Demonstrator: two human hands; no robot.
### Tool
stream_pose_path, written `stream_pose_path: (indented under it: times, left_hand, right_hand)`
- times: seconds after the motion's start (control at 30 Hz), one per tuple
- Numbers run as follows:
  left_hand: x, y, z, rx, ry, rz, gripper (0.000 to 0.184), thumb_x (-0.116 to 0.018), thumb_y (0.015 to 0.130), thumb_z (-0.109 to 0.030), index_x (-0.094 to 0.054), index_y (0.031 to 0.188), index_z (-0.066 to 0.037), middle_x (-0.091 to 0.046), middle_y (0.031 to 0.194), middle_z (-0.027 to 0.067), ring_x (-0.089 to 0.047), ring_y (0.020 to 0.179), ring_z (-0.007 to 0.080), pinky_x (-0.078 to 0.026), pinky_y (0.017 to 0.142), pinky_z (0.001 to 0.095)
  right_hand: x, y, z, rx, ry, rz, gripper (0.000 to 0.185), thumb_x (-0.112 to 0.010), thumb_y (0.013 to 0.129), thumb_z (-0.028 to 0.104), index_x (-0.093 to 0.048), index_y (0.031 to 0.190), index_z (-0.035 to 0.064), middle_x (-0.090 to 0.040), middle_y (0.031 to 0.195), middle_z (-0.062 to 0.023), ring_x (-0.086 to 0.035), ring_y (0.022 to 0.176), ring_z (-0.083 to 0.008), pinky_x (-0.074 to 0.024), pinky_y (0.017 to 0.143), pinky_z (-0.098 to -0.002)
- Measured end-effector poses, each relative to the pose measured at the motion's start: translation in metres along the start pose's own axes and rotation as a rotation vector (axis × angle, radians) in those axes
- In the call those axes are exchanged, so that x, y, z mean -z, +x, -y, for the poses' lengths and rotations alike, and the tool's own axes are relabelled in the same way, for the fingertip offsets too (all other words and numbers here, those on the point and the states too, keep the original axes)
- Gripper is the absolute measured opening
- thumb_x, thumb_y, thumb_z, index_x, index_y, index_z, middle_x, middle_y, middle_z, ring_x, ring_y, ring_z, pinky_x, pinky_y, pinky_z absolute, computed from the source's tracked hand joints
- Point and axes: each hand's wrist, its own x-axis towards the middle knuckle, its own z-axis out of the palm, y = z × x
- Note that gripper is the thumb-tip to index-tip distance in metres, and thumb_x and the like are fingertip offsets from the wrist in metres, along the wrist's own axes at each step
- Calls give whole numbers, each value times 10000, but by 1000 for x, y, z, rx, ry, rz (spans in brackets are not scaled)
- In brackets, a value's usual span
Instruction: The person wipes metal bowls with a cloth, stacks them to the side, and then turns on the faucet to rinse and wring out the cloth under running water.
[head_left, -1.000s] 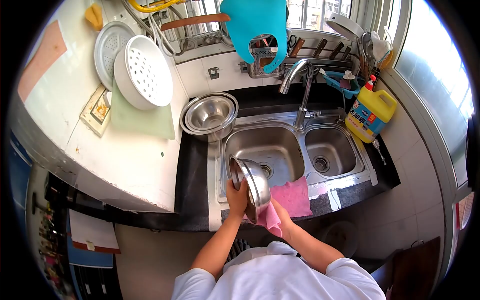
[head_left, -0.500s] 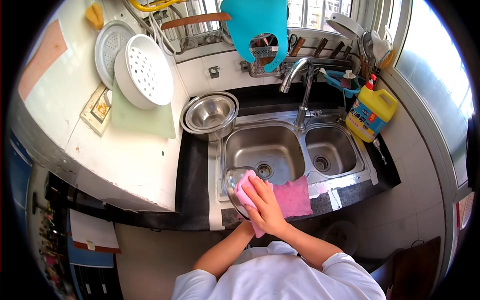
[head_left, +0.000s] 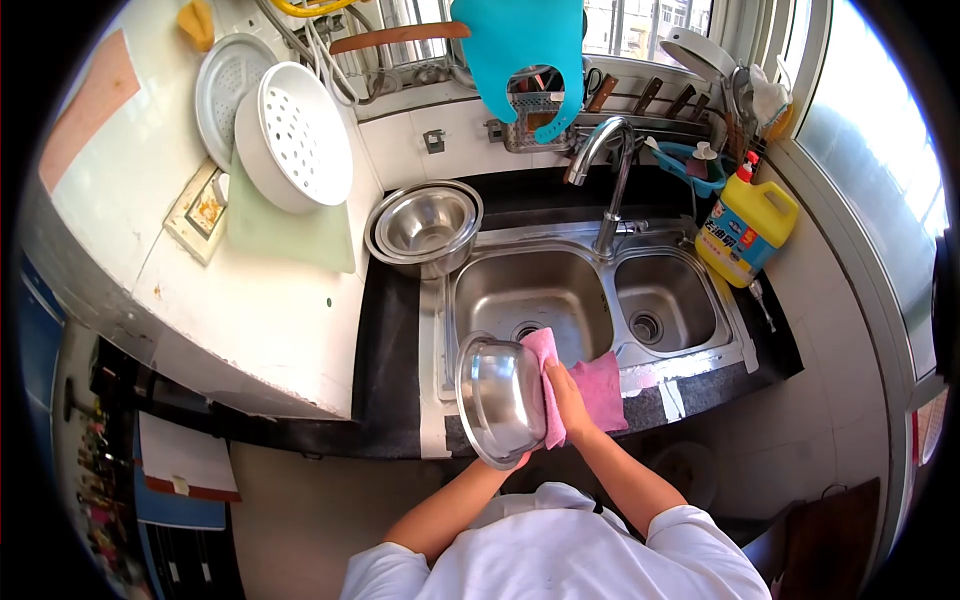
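Note:
A stainless steel bowl (head_left: 505,395) is tipped on its side above the near edge of the large sink basin (head_left: 535,285). At its lower rim is my left hand (head_left: 520,461), gripping it, with most of the fingers hidden behind the metal. My right hand (head_left: 570,402) presses a pink cloth (head_left: 541,350) against the bowl's right side, its fingers partly hidden by the cloth. A second pink cloth (head_left: 602,392) lies over the sink's front edge, just right of my right hand.
Nested metal bowls (head_left: 425,225) stand on the black counter left of the sink. The faucet (head_left: 612,190) rises behind the two basins. A yellow detergent jug (head_left: 745,225) stands at the right. White colander (head_left: 295,137) hangs on the left wall.
The bowl has turned so its outer side now faces up. My right hand and the cloth have moved from inside the bowl to its right outer side.

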Motion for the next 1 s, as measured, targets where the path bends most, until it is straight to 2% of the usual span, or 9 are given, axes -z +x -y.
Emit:
stream_pose_path:
  times: [0.17,0.27,0.4,0.5,0.63,0.73,0.9,0.93,1.0]
  left_hand:
    - [16,24,-19,-6,327,-33,335,-442,888,-360,-506,1122,-130,-574,1038,27,-566,837,171,-466,537,283]
    - [16,30,-22,9,431,-29,329,-447,887,-358,-507,1122,-135,-573,1034,26,-567,831,173,-468,550,284]
    - [18,24,-8,-16,459,-36,323,-454,887,-355,-508,1122,-141,-573,1028,25,-568,822,177,-469,567,285]
    - [20,14,8,-28,439,-37,318,-459,886,-352,-509,1123,-145,-572,1023,24,-570,816,180,-470,579,286]
    - [23,7,16,-25,423,-43,311,-466,886,-349,-510,1123,-151,-571,1017,23,-571,807,184,-472,596,287]
    - [25,4,18,-10,427,-39,307,-471,886,-346,-511,1123,-156,-571,1012,23,-572,801,187,-473,609,288]
    - [33,-1,14,19,448,-50,300,-479,885,-342,-513,1123,-163,-570,1005,21,-574,790,191,-475,630,289]
    - [38,-2,14,30,450,-57,298,-481,885,-341,-513,1123,-165,-569,1003,21,-575,788,192,-476,634,290]
    - [48,-4,13,51,475,-73,295,-484,885,-340,-514,1123,-168,-569,1000,20,-576,784,194,-476,643,290]
  right_hand:
    - [-19,-35,-17,128,-158,-27,482,-376,964,298,-365,1295,-52,-470,1257,-167,-418,1193,-227,-293,1008,-298]
    - [-25,-47,-23,561,-515,-70,469,-478,893,223,-396,1278,-33,-419,1310,-208,-367,1241,-349,-225,1053,-417]
    - [-23,-51,-8,855,-902,-43,501,-575,779,227,-490,1244,59,-406,1339,-172,-357,1252,-345,-186,1059,-493]
    - [-32,-52,19,1044,-1113,153,494,-605,650,307,-601,1132,199,-449,1323,-78,-390,1241,-294,-207,1055,-503]
    - [-37,-42,52,1106,-1092,194,440,-592,649,298,-619,1067,164,-483,1277,-85,-429,1195,-291,-242,1031,-512]
    - [-34,-24,66,1036,-998,192,433,-589,631,257,-622,1045,132,-524,1213,-106,-465,1136,-318,-262,1020,-523]
    - [-18,-7,78,767,-631,243,326,-495,752,108,-595,1054,36,-537,1159,-156,-484,1088,-326,-351,948,-392]
    - [-12,-1,73,718,-577,221,337,-472,793,123,-568,1099,17,-545,1149,-136,-502,1072,-266,-361,941,-365]
    - [-7,5,58,396,-190,203,305,-473,829,120,-548,1095,-8,-547,1113,-112,-509,1030,-220,-364,922,-316]
